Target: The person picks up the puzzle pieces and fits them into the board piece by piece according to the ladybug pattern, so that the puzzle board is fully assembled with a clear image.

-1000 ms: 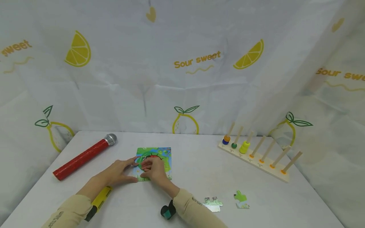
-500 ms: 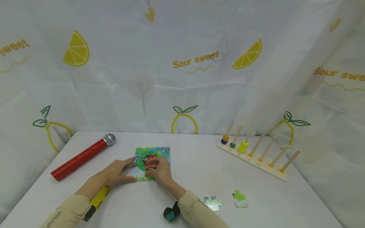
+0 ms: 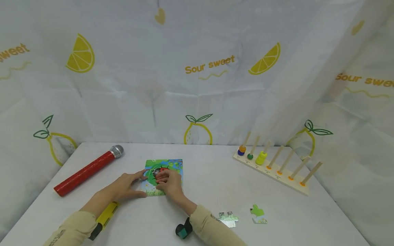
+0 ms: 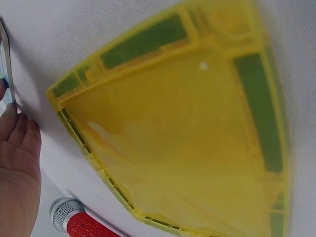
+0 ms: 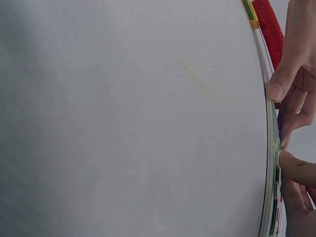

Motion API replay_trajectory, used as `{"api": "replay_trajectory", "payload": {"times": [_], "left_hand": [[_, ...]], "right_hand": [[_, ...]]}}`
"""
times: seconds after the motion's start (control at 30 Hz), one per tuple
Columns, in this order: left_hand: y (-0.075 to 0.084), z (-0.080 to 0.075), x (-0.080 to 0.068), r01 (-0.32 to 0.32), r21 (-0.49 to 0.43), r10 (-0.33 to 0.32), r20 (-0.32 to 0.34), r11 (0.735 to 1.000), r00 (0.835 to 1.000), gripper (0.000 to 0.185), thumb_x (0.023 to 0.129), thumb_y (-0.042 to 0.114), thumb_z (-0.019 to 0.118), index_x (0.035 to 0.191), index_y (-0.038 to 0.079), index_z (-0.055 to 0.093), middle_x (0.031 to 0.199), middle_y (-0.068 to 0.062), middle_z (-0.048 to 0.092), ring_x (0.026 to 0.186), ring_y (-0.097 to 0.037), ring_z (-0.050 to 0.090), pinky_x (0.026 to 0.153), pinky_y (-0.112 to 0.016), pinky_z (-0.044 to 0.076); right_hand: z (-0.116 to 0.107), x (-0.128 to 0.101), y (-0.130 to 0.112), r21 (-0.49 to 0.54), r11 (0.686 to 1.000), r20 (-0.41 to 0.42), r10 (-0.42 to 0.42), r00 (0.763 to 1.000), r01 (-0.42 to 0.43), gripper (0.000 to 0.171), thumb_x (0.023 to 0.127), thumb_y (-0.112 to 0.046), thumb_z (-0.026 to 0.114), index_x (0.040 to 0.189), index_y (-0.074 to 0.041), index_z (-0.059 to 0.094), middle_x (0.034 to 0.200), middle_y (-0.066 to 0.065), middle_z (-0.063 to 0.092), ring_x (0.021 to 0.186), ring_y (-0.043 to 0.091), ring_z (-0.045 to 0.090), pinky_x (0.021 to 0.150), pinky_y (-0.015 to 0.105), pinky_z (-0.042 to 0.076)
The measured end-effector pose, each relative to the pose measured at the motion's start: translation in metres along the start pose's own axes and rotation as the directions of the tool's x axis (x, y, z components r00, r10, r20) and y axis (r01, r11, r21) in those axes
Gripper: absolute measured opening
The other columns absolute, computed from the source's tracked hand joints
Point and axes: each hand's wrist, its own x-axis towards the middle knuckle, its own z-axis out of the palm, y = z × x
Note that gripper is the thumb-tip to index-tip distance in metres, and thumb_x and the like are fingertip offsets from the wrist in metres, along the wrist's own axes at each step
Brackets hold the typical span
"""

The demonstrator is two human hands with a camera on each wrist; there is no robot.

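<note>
A square picture puzzle [image 3: 149,186] with a ladybug on a green leaf lies on the white table. Along its left edge my left hand [image 3: 124,187] rests, thumb by the near left corner and fingers stretched toward the far side. My right hand [image 3: 170,184] is over the puzzle's right half with fingers bent, the fingertips right at the ladybug. In the right wrist view the right thumb [image 5: 296,170] meets the puzzle's surface, seen edge-on. I cannot tell whether a piece is pinched there. Two loose puzzle pieces lie to the right, one silvery green [image 3: 228,219] and one green [image 3: 258,213].
A red microphone [image 3: 89,172] lies at the left. Under the left forearm is a yellow translucent tile [image 4: 163,143], large in the left wrist view. At the back right stands a wooden peg board [image 3: 271,172] with several coloured beads on its left pegs.
My right hand has shifted slightly right over the puzzle, uncovering the ladybug's head and more of the leaf. My left hand stays at the left edge.
</note>
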Motion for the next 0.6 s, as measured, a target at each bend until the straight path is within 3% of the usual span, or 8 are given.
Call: {"api": "replay_trajectory", "payload": {"times": [0.13,0.27,0.4,0.6], "left_hand": [[0.002,0.000,0.001,-0.001,-0.001,0.001,0.007,1.000,1.000,0.086,0.077,0.053,0.073,0.144,0.008,0.043,0.135,-0.016,0.054,0.125,-0.040,0.046,0.102,-0.059,0.037],[0.003,0.000,0.000,0.025,0.004,-0.025,0.010,1.000,1.000,0.085,0.076,0.053,0.074,0.143,0.010,0.045,0.137,-0.018,0.052,0.126,-0.043,0.044,0.101,-0.060,0.037],[0.001,0.001,0.000,0.024,0.013,-0.024,0.010,1.000,1.000,0.085,0.076,0.055,0.073,0.143,0.010,0.046,0.138,-0.019,0.051,0.126,-0.043,0.044,0.100,-0.061,0.038],[-0.002,0.002,0.001,-0.004,0.012,0.004,0.005,1.000,1.000,0.085,0.076,0.057,0.072,0.142,0.010,0.046,0.137,-0.018,0.052,0.127,-0.047,0.041,0.100,-0.064,0.036]], "right_hand": [[-0.014,-0.001,-0.002,0.038,0.998,-0.004,0.060,0.998,-0.059,0.031,0.071,0.015,0.075,0.100,0.010,0.067,0.093,0.022,0.069,0.083,0.030,0.070,0.070,0.024,0.057],[-0.043,-0.007,-0.005,0.106,0.987,0.054,0.115,0.992,-0.120,0.037,0.075,0.013,0.073,0.111,0.011,0.063,0.106,0.027,0.066,0.092,0.037,0.068,0.074,0.029,0.057],[-0.084,-0.018,-0.005,0.147,0.972,0.150,0.159,0.976,-0.181,0.041,0.079,0.010,0.071,0.118,0.013,0.058,0.116,0.029,0.061,0.101,0.039,0.064,0.080,0.031,0.057],[-0.154,-0.047,-0.001,0.051,0.966,0.210,0.239,0.948,-0.255,0.042,0.084,-0.003,0.072,0.122,0.008,0.057,0.121,0.026,0.060,0.107,0.033,0.063,0.085,0.032,0.055]]}}
